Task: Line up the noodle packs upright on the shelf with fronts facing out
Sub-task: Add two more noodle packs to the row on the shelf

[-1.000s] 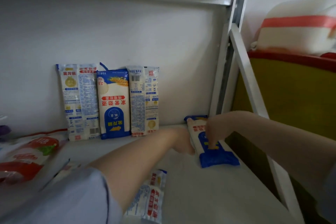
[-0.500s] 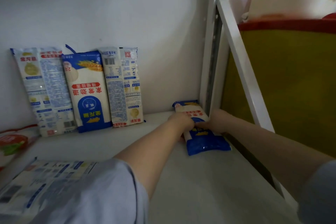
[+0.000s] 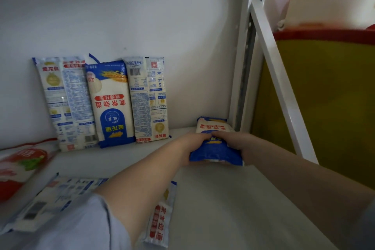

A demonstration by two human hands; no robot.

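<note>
Blue-and-white noodle pack (image 3: 215,146) lies at the shelf's (image 3: 223,199) back right corner, gripped from both sides: left hand (image 3: 192,146) and right hand (image 3: 233,140) curl their fingers over it. Three packs (image 3: 105,101) stand upside down against the back wall; another pack (image 3: 160,215) lies flat nearer

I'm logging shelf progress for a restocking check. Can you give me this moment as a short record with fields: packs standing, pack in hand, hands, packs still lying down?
standing packs: three noodle packs lean upright against the back wall, printing upside down; the middle blue one shows its front
pack in hand: blue noodle pack, lying near the right post
left hand: grips the pack's left side
right hand: grips its right side
lying packs: two flat packs at the front of the shelf
other: red bag at left
</note>
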